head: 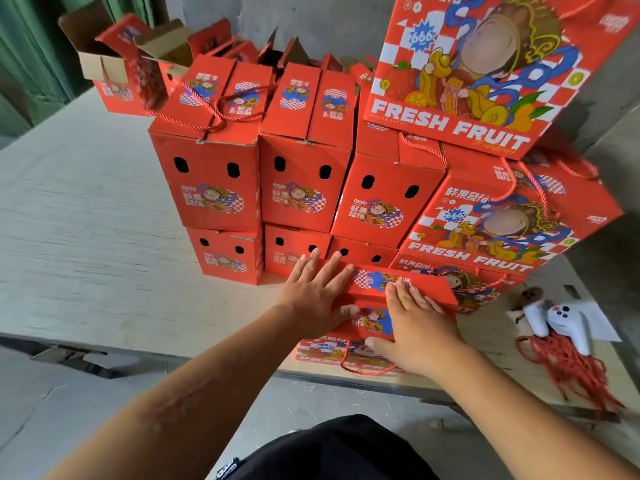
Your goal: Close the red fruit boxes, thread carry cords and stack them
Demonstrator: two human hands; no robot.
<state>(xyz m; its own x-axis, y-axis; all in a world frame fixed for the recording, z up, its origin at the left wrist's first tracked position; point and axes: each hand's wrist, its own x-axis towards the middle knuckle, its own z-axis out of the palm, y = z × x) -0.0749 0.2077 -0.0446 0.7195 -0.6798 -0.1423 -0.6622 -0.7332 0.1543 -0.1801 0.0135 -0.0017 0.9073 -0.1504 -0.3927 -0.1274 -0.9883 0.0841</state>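
Note:
A red fruit box (429, 289) stands at the table's near edge, its top flaps folded down. My left hand (317, 292) lies flat on the left part of the top, fingers straight and spread. Beside it, my right hand (419, 330) presses flat on the right part, thumb at the front edge. A red carry cord (363, 370) loops down the box's front face. Behind it stand stacked closed red boxes (207, 181), some with cords through their tops. A bundle of loose red cords (568, 368) lies on the table to the right.
More boxes lie stacked on their sides at the right (502, 223), one large one on top (478, 71). Open unfolded boxes (114, 64) sit at the far left back. A white tool-like object (561, 323) rests by the cords. The pale table (86, 220) stretches left.

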